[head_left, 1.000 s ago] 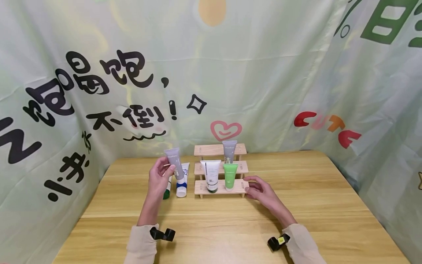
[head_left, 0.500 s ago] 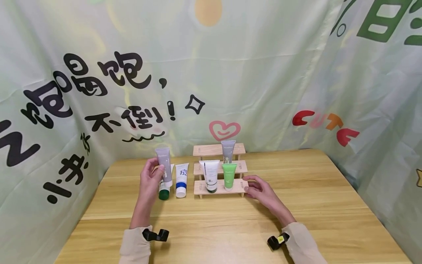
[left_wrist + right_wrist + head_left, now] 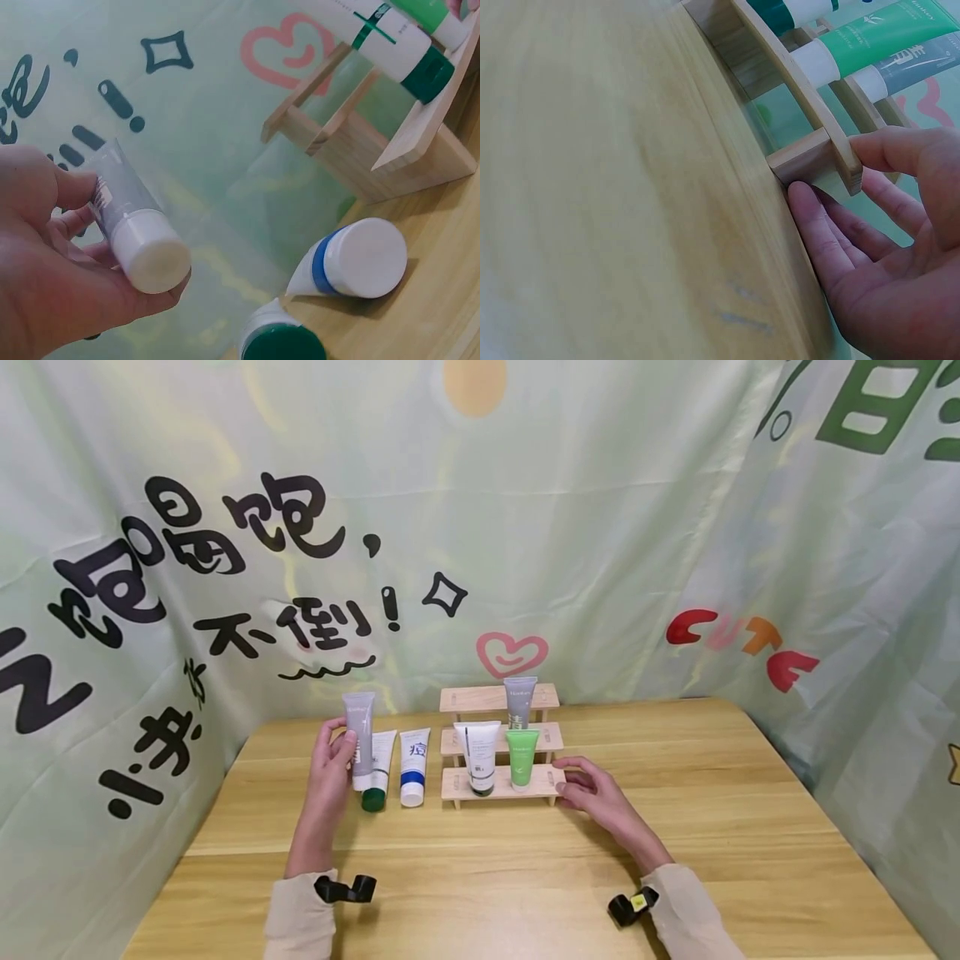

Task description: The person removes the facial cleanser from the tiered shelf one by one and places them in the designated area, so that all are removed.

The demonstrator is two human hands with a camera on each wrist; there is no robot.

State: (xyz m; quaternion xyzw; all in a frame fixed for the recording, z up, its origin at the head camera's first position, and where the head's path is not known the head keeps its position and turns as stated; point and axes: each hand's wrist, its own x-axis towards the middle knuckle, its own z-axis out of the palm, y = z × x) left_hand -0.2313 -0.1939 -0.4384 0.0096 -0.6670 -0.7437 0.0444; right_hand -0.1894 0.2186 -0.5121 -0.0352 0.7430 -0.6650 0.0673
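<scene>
My left hand [image 3: 327, 768] pinches a grey squeeze tube [image 3: 361, 739] between thumb and fingers, its white cap [image 3: 154, 251] pointing down. The tube overlaps a white tube with a green cap [image 3: 373, 798] in the head view. Beside that one stands a white tube with a blue band [image 3: 413, 768]. My right hand [image 3: 596, 797] holds the right end of a three-step wooden rack [image 3: 457, 785], fingertips at the lowest step and its leg. On that step stand a white tube [image 3: 480, 756] and a green tube [image 3: 522, 758]; another grey tube [image 3: 520, 700] stands higher behind them.
The rack and the tubes are on a wooden table [image 3: 480, 877] toward its back edge. A printed cloth [image 3: 600, 543] hangs behind and along the sides. Black wrist cameras [image 3: 347, 889] sit at both cuffs.
My left hand has carried the grey tube leftward, from over the blue-banded tube to the left side of the green-capped one, and the tube has turned upright. My right hand stays at the rack.
</scene>
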